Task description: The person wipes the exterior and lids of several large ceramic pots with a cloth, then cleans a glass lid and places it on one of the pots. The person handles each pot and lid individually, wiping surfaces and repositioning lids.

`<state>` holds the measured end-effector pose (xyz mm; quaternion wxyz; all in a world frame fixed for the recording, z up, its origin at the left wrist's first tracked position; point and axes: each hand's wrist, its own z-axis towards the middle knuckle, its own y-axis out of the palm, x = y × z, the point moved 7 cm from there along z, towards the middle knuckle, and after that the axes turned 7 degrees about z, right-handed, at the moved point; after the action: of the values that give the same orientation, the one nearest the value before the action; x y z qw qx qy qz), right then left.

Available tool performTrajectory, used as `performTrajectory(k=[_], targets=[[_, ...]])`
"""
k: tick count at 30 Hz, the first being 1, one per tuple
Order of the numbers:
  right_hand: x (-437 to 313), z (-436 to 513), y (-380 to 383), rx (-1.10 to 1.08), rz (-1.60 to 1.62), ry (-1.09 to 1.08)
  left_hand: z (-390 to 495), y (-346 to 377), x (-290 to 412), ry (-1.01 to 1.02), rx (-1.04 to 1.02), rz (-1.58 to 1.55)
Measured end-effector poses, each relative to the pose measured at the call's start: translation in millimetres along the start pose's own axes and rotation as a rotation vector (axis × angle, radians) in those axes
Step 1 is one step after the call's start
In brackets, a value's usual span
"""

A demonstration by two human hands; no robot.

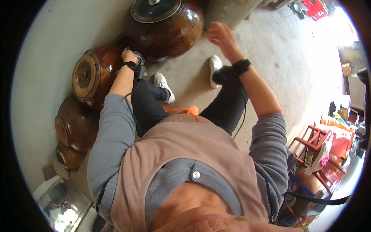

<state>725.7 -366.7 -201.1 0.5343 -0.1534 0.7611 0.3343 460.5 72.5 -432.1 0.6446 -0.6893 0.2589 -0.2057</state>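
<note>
My left hand (129,55) is closed on what looks like a bunched grey cloth (140,58), between two glazed brown jars. The nearer lidded jar (108,62) lies just to its left, topped by a round tan lid (85,76) with a knob. Beyond it stands the larger jar (171,37), covered by a dark glass pot lid (156,11) with a metal rim. Whether the cloth touches either jar is hard to tell. My right hand (222,39), slightly blurred, is raised over the floor with fingers loosely apart and nothing in it.
Smaller brown jars (76,124) line the pale wall (37,75) on the left. A tall grey container (229,11) stands beyond the large jar. An orange plastic piece (192,110) shows between my legs. Red wooden chairs (311,142) with piled goods are at right.
</note>
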Motion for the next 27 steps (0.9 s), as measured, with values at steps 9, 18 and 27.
performTrajectory(k=[9,18,27], targets=[[142.2,-43.6,86.7,-0.23,0.207,0.387,-67.2,-72.9,127.1,-0.114,-0.108,-1.698],[179.1,-24.4,112.7,-0.343,1.114,0.415,-174.7,-161.3,235.2,0.557,-0.613,-1.288],[296.1,5.7,178.6,0.111,1.001,0.594,-39.7,-268.8,159.1,0.459,0.173,-0.84]])
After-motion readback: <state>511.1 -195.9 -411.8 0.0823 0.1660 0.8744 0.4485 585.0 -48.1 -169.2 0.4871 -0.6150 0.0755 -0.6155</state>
